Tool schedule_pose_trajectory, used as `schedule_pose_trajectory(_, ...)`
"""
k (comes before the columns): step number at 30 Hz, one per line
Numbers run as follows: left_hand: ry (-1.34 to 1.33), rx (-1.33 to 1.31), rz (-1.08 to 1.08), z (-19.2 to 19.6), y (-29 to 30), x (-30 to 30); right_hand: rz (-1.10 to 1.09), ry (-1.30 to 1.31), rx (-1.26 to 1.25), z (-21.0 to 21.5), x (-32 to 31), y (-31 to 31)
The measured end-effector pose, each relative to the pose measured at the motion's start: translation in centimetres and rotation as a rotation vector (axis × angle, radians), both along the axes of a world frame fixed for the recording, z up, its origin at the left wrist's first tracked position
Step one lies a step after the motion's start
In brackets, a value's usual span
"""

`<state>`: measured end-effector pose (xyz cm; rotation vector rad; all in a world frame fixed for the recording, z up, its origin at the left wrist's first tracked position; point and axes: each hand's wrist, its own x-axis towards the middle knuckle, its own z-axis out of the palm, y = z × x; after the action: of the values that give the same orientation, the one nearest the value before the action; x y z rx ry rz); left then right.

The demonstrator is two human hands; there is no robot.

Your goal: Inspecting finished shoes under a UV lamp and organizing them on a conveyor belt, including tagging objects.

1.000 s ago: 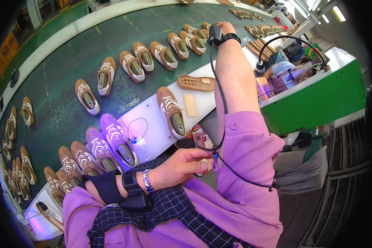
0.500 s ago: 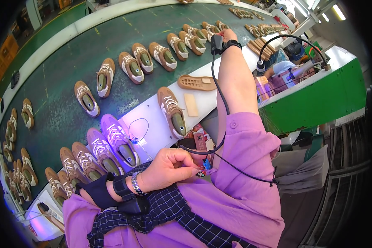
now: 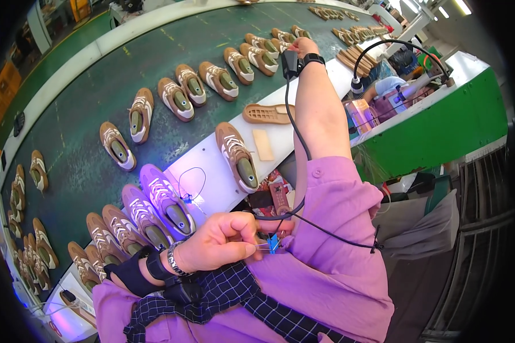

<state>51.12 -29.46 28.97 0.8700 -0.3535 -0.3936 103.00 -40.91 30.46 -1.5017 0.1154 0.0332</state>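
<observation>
My left hand (image 3: 226,243), with a watch on its wrist, is in front of my body. Its thumb and forefinger pinch a thin strand beside a small blue piece (image 3: 273,244), close to my right sleeve. Far ahead, my right hand (image 3: 303,46) has curled fingers against a brown-and-white sneaker (image 3: 298,32) at the end of a row; its grip is partly hidden. Between my arms, a brown sneaker (image 3: 237,157) lies on the white ledge (image 3: 209,163) next to a tan sole (image 3: 264,114) and a pale flat strip (image 3: 263,144).
A green conveyor belt (image 3: 171,54) carries rows of sneakers. Several sneakers line the ledge at left, two in violet light (image 3: 167,199). A thin dark loop (image 3: 193,182) lies there. At right stands a green-sided bench (image 3: 435,123) with a curved black cable (image 3: 403,42); a co-worker's arm is behind it.
The view has shifted slightly, so the ledge and shoes sit a little differently. The blue piece by my left fingers shows more plainly. My right hand stays beside the far sneaker.
</observation>
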Motion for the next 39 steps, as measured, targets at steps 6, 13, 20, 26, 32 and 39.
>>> schedule_pose_trajectory(6, 0.030, 0.057, 0.009, 0.7, -1.0, 0.1, 0.006, 0.005, -0.105, -0.2, -0.7, 1.7)
schedule_pose_trajectory(13, -0.009, 0.220, 0.066, 0.9, -0.9, -0.2, 0.061, 0.020, -0.134, -0.3, -1.1, 2.8)
schedule_pose_trajectory(20, -0.396, 0.505, 0.120, 2.6, 0.4, -0.2, 0.053, 0.025, -0.150, -0.4, -1.5, 2.4)
schedule_pose_trajectory(26, -0.532, 0.651, 0.167, 5.7, -0.6, -0.6, 0.080, 0.016, -0.381, -1.0, -3.1, 3.5)
schedule_pose_trajectory(32, -0.540, 0.865, 0.103, 8.3, -0.9, -1.4, 0.279, 0.057, -0.652, -4.0, -4.5, 5.5)
schedule_pose_trajectory(39, -0.690, 0.840, 0.330, 9.3, -1.5, -1.5, 0.309, 0.090, -0.778, -6.5, -5.6, 6.6)
